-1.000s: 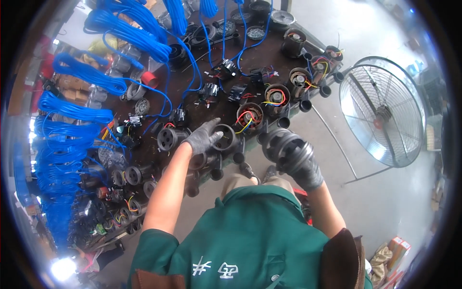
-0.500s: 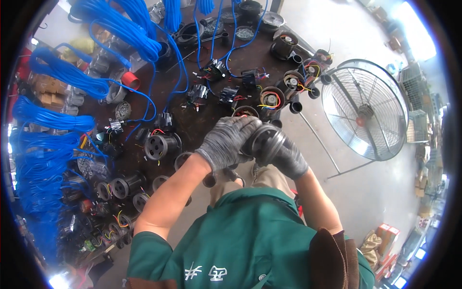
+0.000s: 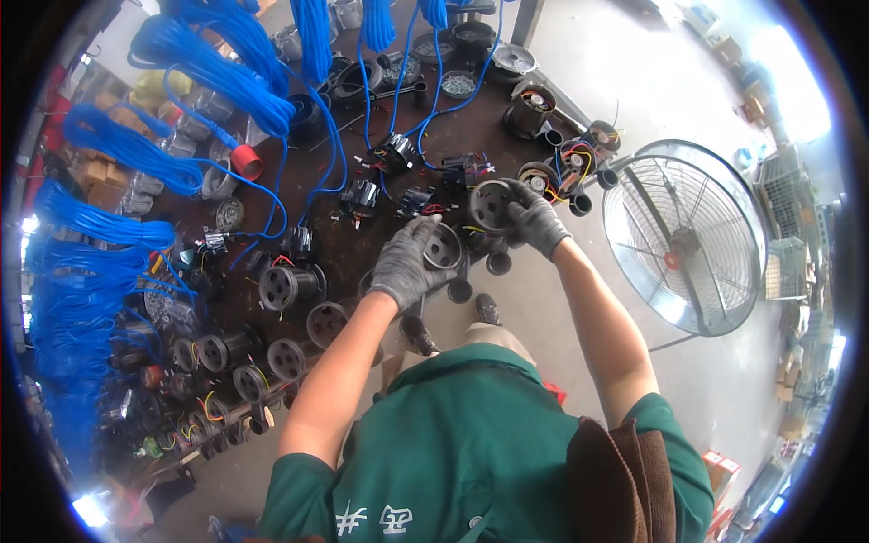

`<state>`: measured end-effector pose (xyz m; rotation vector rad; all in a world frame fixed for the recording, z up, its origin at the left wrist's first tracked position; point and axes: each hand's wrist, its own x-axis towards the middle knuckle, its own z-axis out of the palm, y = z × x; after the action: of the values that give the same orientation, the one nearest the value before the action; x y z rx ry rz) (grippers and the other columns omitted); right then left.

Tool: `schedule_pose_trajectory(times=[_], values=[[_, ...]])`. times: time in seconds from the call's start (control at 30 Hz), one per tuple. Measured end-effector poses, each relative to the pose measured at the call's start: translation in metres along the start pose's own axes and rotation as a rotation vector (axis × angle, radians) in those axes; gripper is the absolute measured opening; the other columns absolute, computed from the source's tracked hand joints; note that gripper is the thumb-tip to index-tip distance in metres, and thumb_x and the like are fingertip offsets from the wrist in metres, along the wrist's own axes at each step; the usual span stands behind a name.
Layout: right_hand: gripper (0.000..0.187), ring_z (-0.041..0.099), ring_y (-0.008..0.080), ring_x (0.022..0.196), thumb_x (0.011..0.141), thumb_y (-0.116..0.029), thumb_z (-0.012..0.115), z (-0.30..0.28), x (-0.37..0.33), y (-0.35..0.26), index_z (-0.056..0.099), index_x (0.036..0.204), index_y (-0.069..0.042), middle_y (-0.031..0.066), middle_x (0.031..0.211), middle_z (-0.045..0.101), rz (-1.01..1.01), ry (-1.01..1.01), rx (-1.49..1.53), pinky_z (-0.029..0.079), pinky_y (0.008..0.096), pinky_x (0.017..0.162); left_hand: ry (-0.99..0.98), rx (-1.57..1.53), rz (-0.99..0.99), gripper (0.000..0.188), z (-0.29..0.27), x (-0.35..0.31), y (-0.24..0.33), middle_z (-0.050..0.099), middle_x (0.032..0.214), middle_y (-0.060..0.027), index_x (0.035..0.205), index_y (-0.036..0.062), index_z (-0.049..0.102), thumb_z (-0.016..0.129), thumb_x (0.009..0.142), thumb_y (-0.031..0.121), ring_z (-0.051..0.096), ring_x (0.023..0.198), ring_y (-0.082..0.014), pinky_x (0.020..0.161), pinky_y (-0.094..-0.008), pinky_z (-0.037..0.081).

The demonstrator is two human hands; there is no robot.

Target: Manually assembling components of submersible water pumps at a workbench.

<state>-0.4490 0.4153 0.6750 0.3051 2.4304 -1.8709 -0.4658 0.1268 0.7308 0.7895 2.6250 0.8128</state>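
My gloved left hand [image 3: 405, 264] is curled against the side of a black cylindrical motor housing [image 3: 444, 246], whose round end with cut-out holes faces up. My gloved right hand [image 3: 539, 222] grips the rim of a black round end cover [image 3: 491, 204] with similar holes. That cover is over another housing, where a bit of yellow wire shows below the rim; I cannot tell whether it is seated. Just beyond it stands an open housing [image 3: 538, 182] with coloured wires inside. Several black parts with wires, one of them a finned block [image 3: 415, 202], lie past my left hand.
Coils of blue cable [image 3: 213, 77] hang along the left and far side. More black housings [image 3: 292, 286] line the dark table's near left edge. A bowl of small metal parts [image 3: 458, 85] is at the back. A large floor fan [image 3: 683, 240] stands on the right.
My hands were close together and have moved apart. The right hand has gone forward with a cover, over the neighbouring housing. The housing by my left hand now shows a holed cover on top.
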Motion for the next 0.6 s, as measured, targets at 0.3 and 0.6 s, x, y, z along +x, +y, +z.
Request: schedule_pose_trajectory(times=[0.3, 0.6], values=[[0.048, 0.067, 0.0359, 0.109, 0.087, -0.015, 0.066, 0.005, 0.000, -0.081, 0.063, 0.135, -0.021, 0.0167, 0.129, 0.062, -0.180, -0.057, -0.849, 0.056, 0.0458, 0.091, -0.024, -0.034, 0.022, 0.103, -0.002, 0.001, -0.004, 0.044, 0.154, -0.0145, 0.153, 0.0075, 0.041, 0.092, 0.067, 0.033, 0.047, 0.140, -0.0319, 0.120, -0.0391, 0.038], [0.039, 0.068, 0.0425, 0.091, 0.093, -0.011, 0.060, 0.012, 0.012, -0.056, 0.056, 0.132, -0.006, 0.0230, 0.099, 0.070, -0.189, 0.136, -0.660, 0.054, 0.0482, 0.079, -0.112, 0.025, -0.118, 0.110, 0.000, 0.004, 0.006, 0.036, 0.155, -0.0176, 0.157, 0.0092, 0.031, 0.091, 0.068, 0.030, 0.050, 0.136, -0.0373, 0.117, -0.0412, 0.043]])
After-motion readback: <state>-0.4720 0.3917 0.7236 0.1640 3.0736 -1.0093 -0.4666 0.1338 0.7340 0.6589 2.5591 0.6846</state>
